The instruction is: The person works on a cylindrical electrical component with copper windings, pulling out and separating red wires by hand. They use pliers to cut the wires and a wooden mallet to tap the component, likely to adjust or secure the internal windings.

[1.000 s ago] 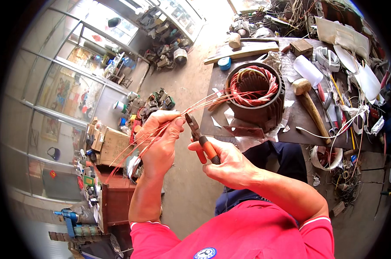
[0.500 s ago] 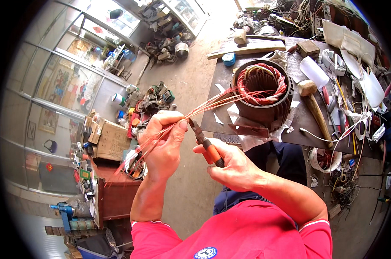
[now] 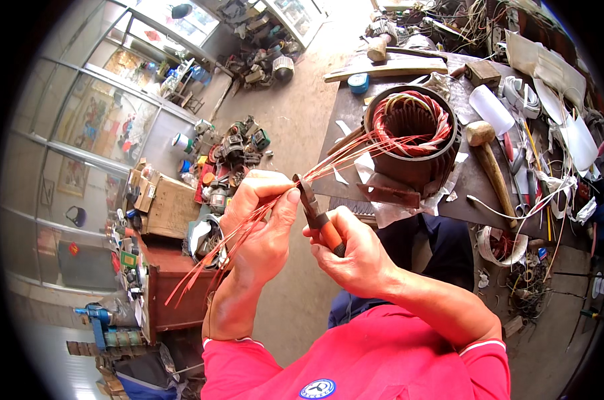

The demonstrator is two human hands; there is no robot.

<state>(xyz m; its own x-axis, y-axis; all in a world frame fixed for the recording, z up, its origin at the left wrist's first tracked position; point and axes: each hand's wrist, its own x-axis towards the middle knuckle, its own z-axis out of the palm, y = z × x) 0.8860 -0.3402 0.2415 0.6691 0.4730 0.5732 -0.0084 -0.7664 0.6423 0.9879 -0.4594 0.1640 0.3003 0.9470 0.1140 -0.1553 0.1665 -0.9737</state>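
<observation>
Head view: left hand (image 3: 265,230) grips copper wires (image 3: 355,150); right hand (image 3: 355,257) clasps pliers (image 3: 315,213).

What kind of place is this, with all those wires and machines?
Probably a workshop where electric motors get repaired. A motor stator wound with copper wire stands on the cluttered workbench, a wooden mallet lies beside it, and old motors sit piled on the floor.

A motor repair workshop. At one o'clock a metal workbench (image 3: 478,180) carries a motor stator (image 3: 412,137) with copper windings, a wooden mallet (image 3: 488,157), loose wires and paper scraps. At eleven o'clock old motors (image 3: 238,143) crowd the concrete floor (image 3: 295,113) beside glass-fronted cabinets (image 3: 108,113).
</observation>
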